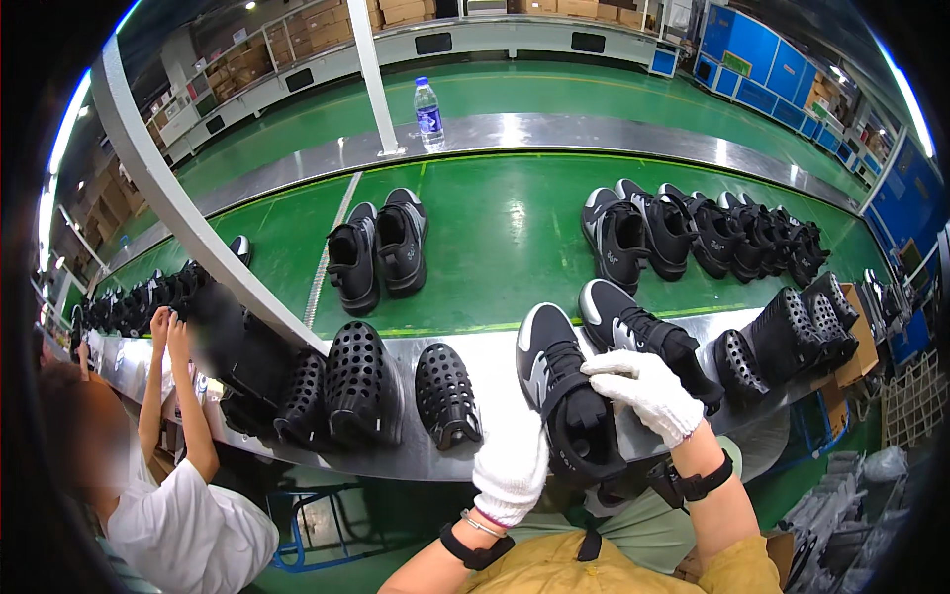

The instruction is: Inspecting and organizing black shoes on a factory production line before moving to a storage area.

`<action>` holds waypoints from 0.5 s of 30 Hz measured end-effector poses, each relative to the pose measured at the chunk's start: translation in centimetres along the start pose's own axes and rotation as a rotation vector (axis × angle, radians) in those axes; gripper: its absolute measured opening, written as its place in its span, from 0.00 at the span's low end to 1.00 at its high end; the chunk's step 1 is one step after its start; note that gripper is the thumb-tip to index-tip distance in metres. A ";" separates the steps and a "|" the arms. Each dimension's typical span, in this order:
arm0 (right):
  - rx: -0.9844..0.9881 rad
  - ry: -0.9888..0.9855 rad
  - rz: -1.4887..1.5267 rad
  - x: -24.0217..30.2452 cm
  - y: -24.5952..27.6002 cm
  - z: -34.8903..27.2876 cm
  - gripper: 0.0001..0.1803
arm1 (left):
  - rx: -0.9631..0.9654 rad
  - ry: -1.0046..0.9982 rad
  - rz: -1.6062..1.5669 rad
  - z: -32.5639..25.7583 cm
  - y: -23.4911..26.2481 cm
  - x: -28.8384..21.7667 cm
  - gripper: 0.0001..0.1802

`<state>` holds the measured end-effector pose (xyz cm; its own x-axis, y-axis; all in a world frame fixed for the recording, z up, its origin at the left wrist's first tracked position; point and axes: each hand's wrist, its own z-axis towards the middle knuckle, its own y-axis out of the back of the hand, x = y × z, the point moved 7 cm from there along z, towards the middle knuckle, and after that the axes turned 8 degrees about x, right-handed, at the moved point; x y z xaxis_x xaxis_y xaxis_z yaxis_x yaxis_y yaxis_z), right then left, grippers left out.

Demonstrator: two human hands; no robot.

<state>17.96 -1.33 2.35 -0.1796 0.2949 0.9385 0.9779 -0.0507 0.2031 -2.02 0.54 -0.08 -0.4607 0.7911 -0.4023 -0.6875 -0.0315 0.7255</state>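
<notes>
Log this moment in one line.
gloved left hand: at black shoe, left side; gloved right hand: same shoe, right side; another shoe: farther right; green belt: more shoes; bottle: beyond belt

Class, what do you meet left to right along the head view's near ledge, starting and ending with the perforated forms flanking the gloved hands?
Left perforated form, left hand, nearer black shoe, right hand, right perforated form.

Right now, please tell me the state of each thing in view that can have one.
Black-and-grey sneaker between the hands: toe pointing away.
White-gloved left hand: against that sneaker's left side, fingers mostly hidden.
White-gloved right hand: touching that sneaker's upper.
Black-and-grey sneaker pair on the green surface: upright, unheld, toes away.
Black perforated plastic shell: holed side up, unheld.
Clear plastic blue-capped bottle: upright, capped.
</notes>
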 end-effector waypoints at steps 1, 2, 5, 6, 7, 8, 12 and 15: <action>0.001 0.018 -0.017 0.0 -0.1 0.0 0.15 | 0.008 -0.018 -0.005 -0.2 -0.3 -0.3 0.14; -0.007 0.051 -0.044 0.2 -0.1 0.1 0.15 | 0.012 -0.027 -0.033 -0.5 -0.6 -0.6 0.17; -0.058 0.117 -0.107 0.6 -0.1 -0.3 0.14 | 0.073 -0.022 -0.066 -0.9 -1.4 -1.0 0.16; -0.086 0.118 -0.129 0.7 0.0 -0.7 0.14 | 0.108 -0.013 -0.089 -1.0 -1.5 -1.0 0.17; -0.104 0.149 -0.138 1.0 -0.1 -1.1 0.14 | 0.079 -0.015 -0.072 -1.0 -1.0 -1.1 0.17; -0.178 0.219 -0.236 1.9 0.0 -2.0 0.14 | 0.070 -0.032 -0.096 -0.9 -0.4 -1.2 0.18; -0.289 0.578 -0.852 6.0 -2.9 -5.1 0.16 | 0.064 0.046 -0.177 1.2 1.2 -1.0 0.25; -0.227 0.574 -1.140 6.4 -5.3 -3.9 0.14 | 0.232 0.097 -0.061 3.5 0.1 -1.8 0.30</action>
<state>11.20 -2.92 8.37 -0.9695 -0.1672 0.1794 0.2140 -0.2195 0.9519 0.69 1.25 2.71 -0.4815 0.7246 -0.4932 -0.5739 0.1647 0.8022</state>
